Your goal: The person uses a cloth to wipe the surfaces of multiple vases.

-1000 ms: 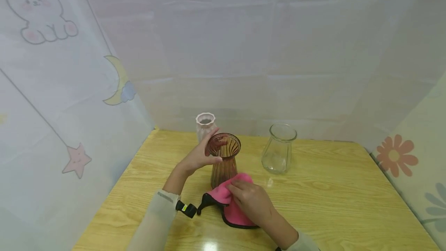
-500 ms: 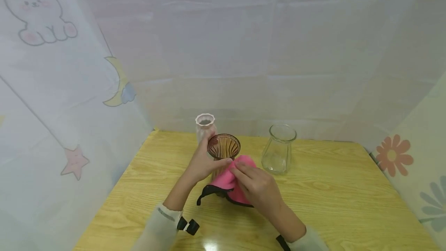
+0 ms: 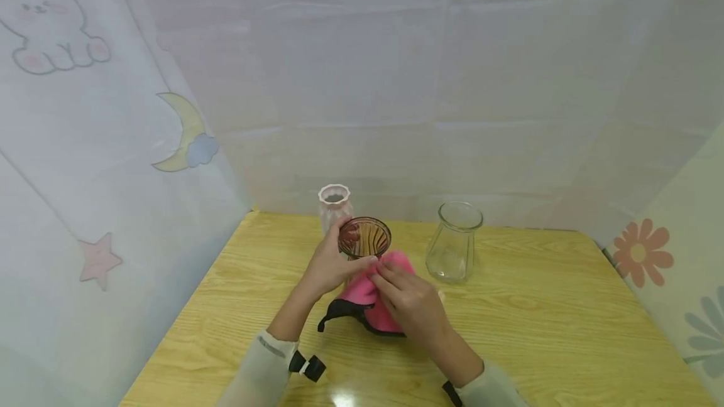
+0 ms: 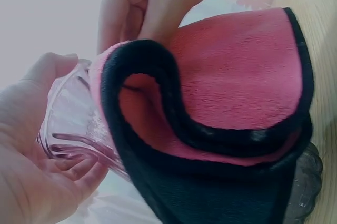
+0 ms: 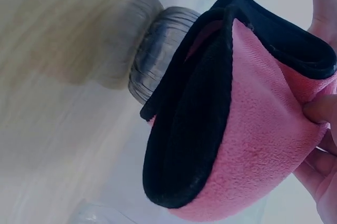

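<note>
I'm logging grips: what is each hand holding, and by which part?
The left hand holds the reddish glass vase by its flared upper end; the right hand holds the pink cloth by its upper part.

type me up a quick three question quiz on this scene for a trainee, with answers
1. What colour is the edging on the pink cloth?
2. True or false: the right hand holds the clear glass vase.
3. What does the left hand hold?
a) the pale scalloped vase
b) the ribbed tinted vase
c) a wooden spoon

Key: 1. Black. 2. False; it holds the cloth. 3. b.
</note>
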`<state>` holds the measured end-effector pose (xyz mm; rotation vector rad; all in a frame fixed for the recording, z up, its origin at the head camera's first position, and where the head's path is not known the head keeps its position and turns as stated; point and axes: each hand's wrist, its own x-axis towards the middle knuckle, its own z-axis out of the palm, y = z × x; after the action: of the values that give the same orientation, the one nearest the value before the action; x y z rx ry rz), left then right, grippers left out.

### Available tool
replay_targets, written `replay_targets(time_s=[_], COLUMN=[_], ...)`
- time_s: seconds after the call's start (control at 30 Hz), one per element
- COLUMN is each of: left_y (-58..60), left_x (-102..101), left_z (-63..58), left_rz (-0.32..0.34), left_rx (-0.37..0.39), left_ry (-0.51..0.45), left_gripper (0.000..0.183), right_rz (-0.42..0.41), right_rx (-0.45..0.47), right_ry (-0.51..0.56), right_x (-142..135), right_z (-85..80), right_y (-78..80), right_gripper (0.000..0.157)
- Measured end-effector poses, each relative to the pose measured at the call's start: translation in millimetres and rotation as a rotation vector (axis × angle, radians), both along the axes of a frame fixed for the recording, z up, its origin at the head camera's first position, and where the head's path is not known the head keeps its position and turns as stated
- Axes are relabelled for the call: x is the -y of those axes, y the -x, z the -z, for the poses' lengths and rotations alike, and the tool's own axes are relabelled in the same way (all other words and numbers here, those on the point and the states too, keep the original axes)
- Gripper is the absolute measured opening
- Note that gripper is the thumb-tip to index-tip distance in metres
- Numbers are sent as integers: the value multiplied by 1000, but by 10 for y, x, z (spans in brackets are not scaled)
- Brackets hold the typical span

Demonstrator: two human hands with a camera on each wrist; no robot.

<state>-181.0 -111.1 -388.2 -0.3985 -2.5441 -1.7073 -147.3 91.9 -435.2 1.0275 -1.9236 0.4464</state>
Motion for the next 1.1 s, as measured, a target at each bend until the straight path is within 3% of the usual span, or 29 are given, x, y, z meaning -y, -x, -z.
replay_targets(time_s=[0.2, 0.4, 0.7, 0.93, 1.1], left_y=[62, 147, 281, 383, 321], left_x=[42, 121, 212, 259, 243], left_z=[1, 9, 18, 48, 65], left_rz=[55, 162, 314, 439, 431], left_rx=[14, 25, 46, 95, 101], left_ry=[-29, -58, -128, -257, -330], left_gripper=[100, 100, 97, 103, 113], right_rz=[18, 36, 57, 71, 53], right_rx=[70, 100, 153, 171, 131], right_ry=[-36, -55, -85, -123, -128], right_x=[12, 45, 66, 72, 49], right_z=[114, 199, 284, 334, 315], right_y=[-60, -116, -138, -151, -164], right_gripper=[20, 39, 36, 31, 16])
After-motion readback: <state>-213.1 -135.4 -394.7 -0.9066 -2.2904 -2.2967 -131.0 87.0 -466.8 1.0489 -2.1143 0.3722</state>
